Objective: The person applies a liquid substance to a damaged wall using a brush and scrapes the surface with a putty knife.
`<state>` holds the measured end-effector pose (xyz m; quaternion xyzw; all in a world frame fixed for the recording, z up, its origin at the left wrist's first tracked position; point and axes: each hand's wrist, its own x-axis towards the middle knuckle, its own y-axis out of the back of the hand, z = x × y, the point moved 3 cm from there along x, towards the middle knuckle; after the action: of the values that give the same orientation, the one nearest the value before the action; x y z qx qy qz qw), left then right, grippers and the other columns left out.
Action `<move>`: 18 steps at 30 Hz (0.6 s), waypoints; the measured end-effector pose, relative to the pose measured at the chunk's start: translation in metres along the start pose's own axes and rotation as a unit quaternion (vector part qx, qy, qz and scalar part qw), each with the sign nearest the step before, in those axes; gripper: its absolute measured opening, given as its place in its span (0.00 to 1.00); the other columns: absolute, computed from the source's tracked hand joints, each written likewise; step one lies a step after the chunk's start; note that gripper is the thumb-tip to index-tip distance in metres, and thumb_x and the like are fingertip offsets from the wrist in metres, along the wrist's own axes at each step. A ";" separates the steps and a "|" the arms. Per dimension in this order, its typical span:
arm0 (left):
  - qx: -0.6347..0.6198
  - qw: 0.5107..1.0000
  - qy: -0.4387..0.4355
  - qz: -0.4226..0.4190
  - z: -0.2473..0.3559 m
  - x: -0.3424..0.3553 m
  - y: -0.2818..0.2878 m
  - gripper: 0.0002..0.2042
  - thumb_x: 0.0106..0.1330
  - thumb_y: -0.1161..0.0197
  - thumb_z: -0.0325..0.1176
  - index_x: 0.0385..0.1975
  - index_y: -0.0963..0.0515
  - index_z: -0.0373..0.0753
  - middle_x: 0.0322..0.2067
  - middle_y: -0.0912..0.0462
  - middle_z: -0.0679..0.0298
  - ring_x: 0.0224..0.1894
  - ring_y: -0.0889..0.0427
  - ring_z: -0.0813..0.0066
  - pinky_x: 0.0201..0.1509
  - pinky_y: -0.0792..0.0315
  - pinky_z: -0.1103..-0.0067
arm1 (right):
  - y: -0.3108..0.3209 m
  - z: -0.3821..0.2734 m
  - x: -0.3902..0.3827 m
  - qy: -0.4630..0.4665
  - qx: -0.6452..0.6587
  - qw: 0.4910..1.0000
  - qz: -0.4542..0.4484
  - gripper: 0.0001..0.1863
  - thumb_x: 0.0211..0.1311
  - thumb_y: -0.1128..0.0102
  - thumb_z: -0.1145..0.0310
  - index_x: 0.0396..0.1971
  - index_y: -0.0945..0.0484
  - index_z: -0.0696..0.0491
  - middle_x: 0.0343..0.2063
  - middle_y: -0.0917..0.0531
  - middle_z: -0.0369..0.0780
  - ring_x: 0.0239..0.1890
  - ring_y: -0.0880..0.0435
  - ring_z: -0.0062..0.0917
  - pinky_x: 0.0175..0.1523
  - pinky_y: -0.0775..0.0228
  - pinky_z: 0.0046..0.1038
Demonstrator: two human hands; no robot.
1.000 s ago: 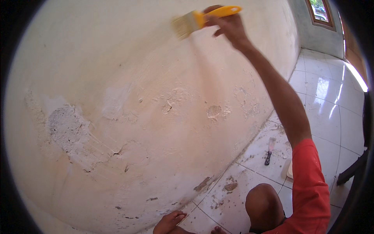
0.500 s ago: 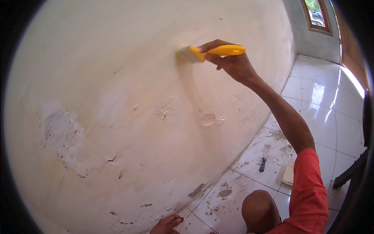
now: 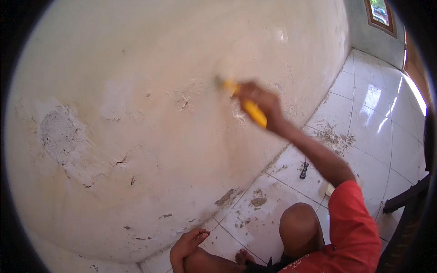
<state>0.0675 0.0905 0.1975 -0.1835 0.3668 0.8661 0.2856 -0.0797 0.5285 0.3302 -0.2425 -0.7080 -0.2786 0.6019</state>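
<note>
My right hand (image 3: 261, 101) is closed round the yellow handle of a paintbrush (image 3: 256, 114), both blurred by motion. The brush's bristle end is up against the cream wall (image 3: 150, 173), just above a chipped patch in the plaster. Lower down, near the foot of the wall, my left hand (image 3: 187, 241) rests by my bent knee with its fingers loosely apart and nothing visible in them.
Rough plaster (image 3: 63, 132) shows at the wall's left. A scraper (image 3: 304, 170) with a dark handle lies on the white tiles, near crumbled debris (image 3: 337, 139). My right sleeve partly covers a pale container (image 3: 329, 189). Dark wooden furniture (image 3: 407, 195) stands at the right.
My right hand has swung the brush downward along the wall, and its handle now slopes down to the right. The view has shifted lower, bringing more of my left hand into sight.
</note>
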 end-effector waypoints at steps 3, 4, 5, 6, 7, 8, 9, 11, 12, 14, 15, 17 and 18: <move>-0.018 1.000 0.017 0.010 0.001 -0.004 0.001 0.16 0.74 0.42 0.38 0.54 0.23 0.35 0.49 0.16 0.61 0.55 0.21 0.72 0.60 0.30 0.75 | -0.014 -0.056 -0.019 -0.075 0.187 0.970 -0.133 0.11 0.55 0.33 0.79 0.39 0.18 0.55 0.39 0.15 0.44 0.47 0.16 0.38 0.54 0.24 0.35; -0.020 1.000 0.008 0.011 0.004 -0.007 -0.001 0.16 0.74 0.42 0.38 0.54 0.23 0.35 0.49 0.17 0.61 0.55 0.21 0.72 0.60 0.30 0.75 | -0.011 -0.042 -0.023 -0.070 0.258 0.960 -0.080 0.08 0.57 0.34 0.79 0.37 0.18 0.55 0.39 0.15 0.43 0.47 0.17 0.36 0.53 0.24 0.34; -0.022 1.000 0.001 0.013 0.006 -0.011 -0.001 0.16 0.74 0.43 0.38 0.54 0.23 0.35 0.50 0.17 0.61 0.55 0.21 0.72 0.61 0.30 0.75 | -0.007 -0.023 -0.027 -0.065 0.328 0.942 -0.025 0.06 0.58 0.34 0.78 0.35 0.18 0.56 0.39 0.15 0.43 0.47 0.17 0.34 0.52 0.23 0.32; -0.023 1.000 0.000 0.011 0.006 -0.014 -0.003 0.16 0.74 0.43 0.38 0.54 0.23 0.35 0.50 0.17 0.61 0.55 0.21 0.72 0.61 0.30 0.75 | 0.010 0.010 -0.025 -0.021 0.257 0.966 0.020 0.05 0.63 0.37 0.76 0.38 0.18 0.57 0.41 0.16 0.41 0.46 0.17 0.27 0.49 0.22 0.27; -0.026 0.999 -0.004 0.020 0.003 -0.019 -0.002 0.15 0.74 0.43 0.37 0.53 0.23 0.35 0.50 0.17 0.61 0.56 0.21 0.72 0.61 0.31 0.75 | 0.028 0.043 -0.028 -0.165 0.254 0.952 0.040 0.07 0.67 0.40 0.73 0.42 0.19 0.56 0.44 0.16 0.39 0.45 0.18 0.22 0.44 0.22 0.23; -0.029 0.999 -0.010 0.026 0.002 -0.019 -0.004 0.15 0.74 0.43 0.37 0.53 0.23 0.34 0.50 0.17 0.61 0.56 0.21 0.72 0.61 0.31 0.75 | 0.051 0.087 -0.036 -0.259 0.243 0.931 0.083 0.09 0.68 0.41 0.71 0.46 0.19 0.55 0.45 0.17 0.37 0.44 0.18 0.19 0.38 0.23 0.21; -0.029 0.999 -0.006 0.028 -0.001 -0.025 -0.002 0.15 0.74 0.43 0.37 0.53 0.23 0.34 0.50 0.17 0.61 0.56 0.21 0.72 0.61 0.31 0.75 | 0.069 0.112 -0.033 -0.289 0.179 0.933 0.115 0.10 0.68 0.41 0.69 0.46 0.19 0.52 0.46 0.16 0.35 0.43 0.18 0.18 0.36 0.24 0.20; -0.047 0.998 0.003 0.034 -0.007 -0.027 -0.003 0.15 0.74 0.43 0.36 0.53 0.23 0.34 0.50 0.17 0.60 0.56 0.22 0.72 0.62 0.31 0.75 | 0.107 0.139 -0.025 -0.280 0.063 0.944 0.161 0.09 0.69 0.40 0.67 0.44 0.18 0.52 0.42 0.16 0.31 0.41 0.20 0.13 0.36 0.24 0.20; -0.049 0.998 0.005 0.035 -0.008 -0.029 -0.003 0.15 0.74 0.43 0.36 0.53 0.23 0.34 0.50 0.17 0.60 0.56 0.22 0.72 0.62 0.31 0.75 | 0.113 0.138 -0.021 -0.309 0.020 0.931 0.193 0.08 0.67 0.39 0.72 0.43 0.18 0.54 0.42 0.16 0.34 0.41 0.19 0.16 0.40 0.24 0.21; -0.048 0.998 0.013 0.037 -0.009 -0.028 -0.002 0.14 0.74 0.42 0.35 0.52 0.22 0.34 0.50 0.17 0.60 0.55 0.21 0.72 0.62 0.31 0.75 | 0.101 0.131 -0.027 -0.206 -0.041 0.951 0.227 0.09 0.62 0.39 0.80 0.42 0.18 0.57 0.40 0.16 0.38 0.43 0.18 0.21 0.47 0.25 0.24; -0.052 0.998 0.016 0.040 -0.007 -0.025 -0.004 0.14 0.74 0.42 0.35 0.52 0.22 0.34 0.50 0.17 0.60 0.55 0.21 0.72 0.62 0.31 0.75 | 0.084 0.115 -0.030 -0.158 -0.028 0.967 0.196 0.11 0.60 0.39 0.83 0.41 0.19 0.57 0.40 0.16 0.40 0.44 0.18 0.24 0.49 0.26 0.25; 0.001 0.998 -0.029 0.049 0.003 -0.022 -0.002 0.14 0.72 0.41 0.39 0.50 0.20 0.37 0.47 0.15 0.61 0.51 0.20 0.74 0.56 0.29 0.77 | 0.036 0.053 -0.035 -0.087 0.026 0.987 0.129 0.14 0.54 0.39 0.86 0.41 0.19 0.57 0.42 0.15 0.42 0.49 0.17 0.31 0.52 0.26 0.28; -0.001 0.998 -0.024 0.053 0.011 -0.020 -0.001 0.14 0.72 0.41 0.39 0.50 0.20 0.37 0.47 0.15 0.61 0.51 0.20 0.74 0.56 0.29 0.77 | 0.011 0.022 -0.040 -0.069 0.020 0.994 0.087 0.16 0.52 0.37 0.83 0.43 0.19 0.55 0.44 0.16 0.44 0.51 0.17 0.35 0.53 0.25 0.30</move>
<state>0.0827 0.0920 0.2147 -0.1427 0.3685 0.8845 0.2479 -0.0817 0.5519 0.2892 -0.3095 -0.7293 -0.1939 0.5785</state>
